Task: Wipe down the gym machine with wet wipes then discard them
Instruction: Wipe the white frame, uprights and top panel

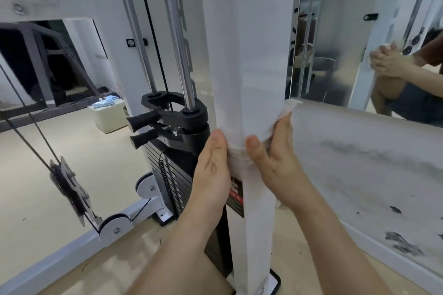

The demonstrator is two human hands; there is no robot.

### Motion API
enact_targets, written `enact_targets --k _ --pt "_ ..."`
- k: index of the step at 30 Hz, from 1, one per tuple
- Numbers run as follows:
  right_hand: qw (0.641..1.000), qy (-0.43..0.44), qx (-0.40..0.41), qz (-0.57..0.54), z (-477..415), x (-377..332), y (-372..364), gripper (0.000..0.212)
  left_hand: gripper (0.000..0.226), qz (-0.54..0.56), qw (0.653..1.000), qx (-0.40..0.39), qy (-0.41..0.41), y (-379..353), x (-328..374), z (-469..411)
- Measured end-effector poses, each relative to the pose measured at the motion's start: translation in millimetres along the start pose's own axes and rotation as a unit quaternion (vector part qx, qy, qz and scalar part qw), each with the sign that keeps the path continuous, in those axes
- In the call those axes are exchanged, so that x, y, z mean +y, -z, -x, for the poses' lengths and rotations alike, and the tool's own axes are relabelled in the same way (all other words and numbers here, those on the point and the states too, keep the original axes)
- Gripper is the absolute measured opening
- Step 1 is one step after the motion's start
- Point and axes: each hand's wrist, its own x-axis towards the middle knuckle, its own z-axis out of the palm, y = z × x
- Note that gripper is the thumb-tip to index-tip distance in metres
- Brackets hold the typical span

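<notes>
A white upright post (pixel 251 55) of the gym machine fills the middle of the head view. A white wet wipe (pixel 236 161) is wrapped around the post at about mid height, and its upper corner sticks out at the right. My left hand (pixel 212 170) presses the wipe against the post's left face. My right hand (pixel 271 153) wraps the post from the right, thumb on the front and fingers behind, gripping the wipe.
Left of the post are the black weight stack (pixel 167 175), chrome guide rods (pixel 172 31), two black handles (pixel 143 127), cables and pulleys (pixel 69 187). A pack of wipes sits on a cream box (pixel 110 115) on the floor. A scuffed white wall (pixel 371 170) and a mirror (pixel 395 43) stand right.
</notes>
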Motion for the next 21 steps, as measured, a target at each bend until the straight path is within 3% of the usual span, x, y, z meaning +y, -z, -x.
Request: enact_targets --k 2,6,10,13,15,16,18,21 --pt "0.999 -0.001 -0.034 0.004 1 -2 8 0.111 0.040 0.022 1.000 -0.002 0.000 8 -5 -3" --pt "0.987 -0.013 -0.014 0.158 10 -8 7 0.119 0.042 0.063 0.989 0.132 0.016 30 0 -1" --pt "0.972 -0.010 0.075 0.222 19 -21 -26 0.106 0.080 0.004 0.991 0.117 0.057 41 5 -2" --pt "0.952 0.081 0.209 0.209 1 -32 -54 0.089 0.042 -0.078 0.985 0.151 0.008 39 7 -3" --pt "0.924 0.156 0.281 0.208 -19 -43 -60 0.075 0.010 -0.132 0.964 0.205 -0.107 39 16 5" --pt "0.910 0.184 0.304 0.216 -27 -49 -60 0.069 0.006 -0.143 0.955 0.209 -0.154 38 23 9" --pt "0.893 0.217 0.320 0.232 -29 -48 -62 0.064 0.019 -0.141 0.957 0.160 -0.196 35 29 15" --pt "0.875 0.240 0.298 0.298 -4 -12 -69 0.066 0.047 -0.135 0.976 0.057 -0.163 20 29 21"
